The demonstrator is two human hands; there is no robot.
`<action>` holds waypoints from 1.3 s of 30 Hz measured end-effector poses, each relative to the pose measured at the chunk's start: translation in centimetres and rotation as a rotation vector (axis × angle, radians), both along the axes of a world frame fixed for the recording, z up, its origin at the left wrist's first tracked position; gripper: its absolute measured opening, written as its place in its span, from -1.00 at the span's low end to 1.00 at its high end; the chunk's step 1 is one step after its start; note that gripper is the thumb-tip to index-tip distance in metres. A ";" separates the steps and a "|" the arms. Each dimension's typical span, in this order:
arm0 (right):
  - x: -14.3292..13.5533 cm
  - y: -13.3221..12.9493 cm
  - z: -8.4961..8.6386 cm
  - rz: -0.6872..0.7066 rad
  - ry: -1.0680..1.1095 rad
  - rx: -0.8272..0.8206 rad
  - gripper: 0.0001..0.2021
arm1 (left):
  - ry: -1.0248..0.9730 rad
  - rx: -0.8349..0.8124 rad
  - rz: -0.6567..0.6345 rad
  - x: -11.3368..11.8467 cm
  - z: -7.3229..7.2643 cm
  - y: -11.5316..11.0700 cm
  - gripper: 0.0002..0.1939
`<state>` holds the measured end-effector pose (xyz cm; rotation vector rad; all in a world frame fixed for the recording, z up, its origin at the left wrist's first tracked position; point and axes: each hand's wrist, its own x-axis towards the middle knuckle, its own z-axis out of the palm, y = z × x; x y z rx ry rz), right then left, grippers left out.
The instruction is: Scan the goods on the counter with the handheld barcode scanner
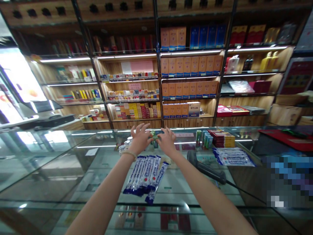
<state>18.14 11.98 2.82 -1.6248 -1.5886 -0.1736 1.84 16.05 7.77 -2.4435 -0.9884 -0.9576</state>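
Note:
Over the glass counter, both my arms reach forward and my hands come together. My left hand (141, 141) wears a pale bracelet at the wrist; its thumb and a finger pinch a small green cylindrical container (154, 134), the other fingers raised. From the other side, my right hand (167, 139) grips the same container with its fingertips. Its exact kind is too small to tell. Nearer to me lies a fanned row of blue-and-white long packets (146, 174), one slightly apart. Small white containers (126, 145) stand beside my left hand, partly hidden by it.
A dark handheld barcode scanner (207, 169) with a cable lies right of my right forearm. Beyond it are more blue-and-white packets (233, 157), stacked red-and-yellow packs (222, 138) and small green cylinders (198, 135). Shelves of orange boxes (190, 65) line the back wall.

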 end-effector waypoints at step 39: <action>-1.0 4.4 -5.4 0.016 -0.178 -0.034 -0.55 | 0.073 0.050 0.156 -1.4 -4.9 2.6 -0.80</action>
